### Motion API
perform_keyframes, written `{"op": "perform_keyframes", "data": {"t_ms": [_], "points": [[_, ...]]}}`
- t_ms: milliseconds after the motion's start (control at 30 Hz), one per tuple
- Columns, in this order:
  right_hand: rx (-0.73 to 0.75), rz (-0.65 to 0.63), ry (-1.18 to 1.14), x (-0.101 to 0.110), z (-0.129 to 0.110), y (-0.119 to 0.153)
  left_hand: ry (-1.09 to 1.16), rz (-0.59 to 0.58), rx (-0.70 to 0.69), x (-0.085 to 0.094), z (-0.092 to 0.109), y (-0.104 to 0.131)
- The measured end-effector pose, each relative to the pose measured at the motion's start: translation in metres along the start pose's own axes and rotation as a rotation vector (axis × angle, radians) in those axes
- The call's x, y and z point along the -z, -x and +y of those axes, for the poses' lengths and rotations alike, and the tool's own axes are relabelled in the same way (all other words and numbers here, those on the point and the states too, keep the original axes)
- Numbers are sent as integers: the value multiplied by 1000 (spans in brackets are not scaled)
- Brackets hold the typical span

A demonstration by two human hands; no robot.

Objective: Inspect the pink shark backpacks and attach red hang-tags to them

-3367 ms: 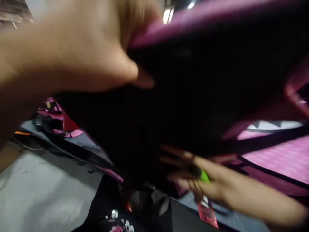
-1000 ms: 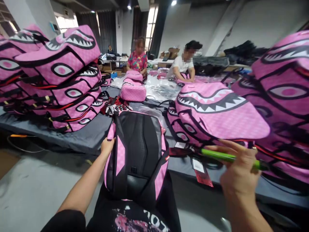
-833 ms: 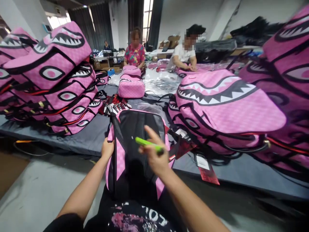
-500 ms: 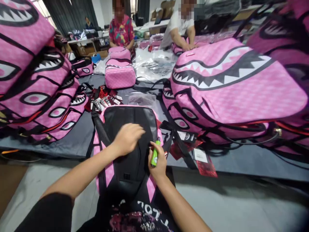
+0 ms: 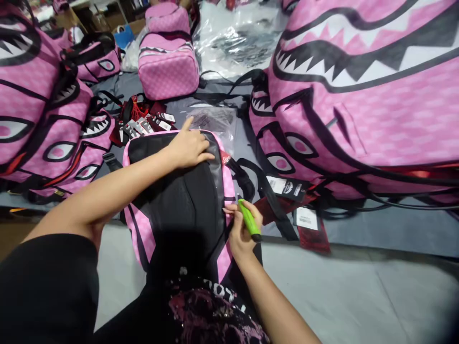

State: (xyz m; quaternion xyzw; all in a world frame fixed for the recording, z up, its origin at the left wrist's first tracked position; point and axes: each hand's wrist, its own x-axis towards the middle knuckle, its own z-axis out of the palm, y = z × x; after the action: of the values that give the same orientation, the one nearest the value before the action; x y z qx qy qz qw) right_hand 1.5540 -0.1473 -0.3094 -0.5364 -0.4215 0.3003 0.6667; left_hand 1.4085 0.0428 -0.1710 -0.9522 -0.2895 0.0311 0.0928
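A pink backpack (image 5: 172, 191) lies in front of me with its black padded back facing up, its lower end against my body. My left hand (image 5: 191, 145) rests on the upper part of the black panel, fingers spread, with nothing in it. At the backpack's right edge, my right hand (image 5: 244, 229) holds a green tool (image 5: 250, 220) with a dark end and a thin tip pointing up and away. Black straps (image 5: 247, 179) and red-and-black tags (image 5: 287, 187) lie on the table just right of the backpack.
Pink shark-mouth backpacks are piled at left (image 5: 64, 148) and right (image 5: 376, 114). Another pink backpack (image 5: 168, 64) stands upright behind a bunch of tags (image 5: 147, 125). Clear plastic bags (image 5: 236, 38) lie on the grey table (image 5: 358, 229).
My left hand has moved up the black panel and its fingers have spread. The green tool has tilted in my right hand, now near the backpack's side edge. The view has tipped downward.
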Motion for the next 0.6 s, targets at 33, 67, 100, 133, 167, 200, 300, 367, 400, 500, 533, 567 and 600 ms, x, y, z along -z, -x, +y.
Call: {"op": "perform_keyframes", "data": {"t_ms": [33, 67, 100, 133, 167, 200, 300, 367, 400, 500, 533, 567, 600], "points": [[-43, 13, -27, 1, -4, -5, -2, 19, 22, 0, -5, 1], [-73, 32, -55, 2, -8, -11, 14, 25, 7, -1, -5, 2], [-96, 56, -78, 2, -13, -18, 45, 24, -28, -3, -2, 4], [-117, 79, -93, 1, -19, -25, 84, 21, -71, -5, 5, 7], [-139, 89, -94, -1, -24, -32, 125, 21, -103, -7, 13, 11], [-165, 81, -77, -3, -28, -38, 154, 28, -117, -10, 22, 15], [-219, 19, 43, -12, -34, -50, 149, 89, -70, -19, 45, 31], [-211, 6, 149, -16, -31, -52, 134, 148, -56, -27, 51, 40], [-190, 4, 200, -18, -29, -52, 139, 178, -60, -32, 51, 44], [-94, -28, 326, -20, -24, -51, 184, 227, -72, -43, 50, 51], [-59, -40, 358, -20, -23, -51, 204, 226, -66, -45, 49, 51], [-27, -48, 388, -21, -23, -51, 226, 222, -61, -47, 49, 52], [4, -55, 419, -22, -23, -52, 248, 218, -59, -48, 48, 52]]}}
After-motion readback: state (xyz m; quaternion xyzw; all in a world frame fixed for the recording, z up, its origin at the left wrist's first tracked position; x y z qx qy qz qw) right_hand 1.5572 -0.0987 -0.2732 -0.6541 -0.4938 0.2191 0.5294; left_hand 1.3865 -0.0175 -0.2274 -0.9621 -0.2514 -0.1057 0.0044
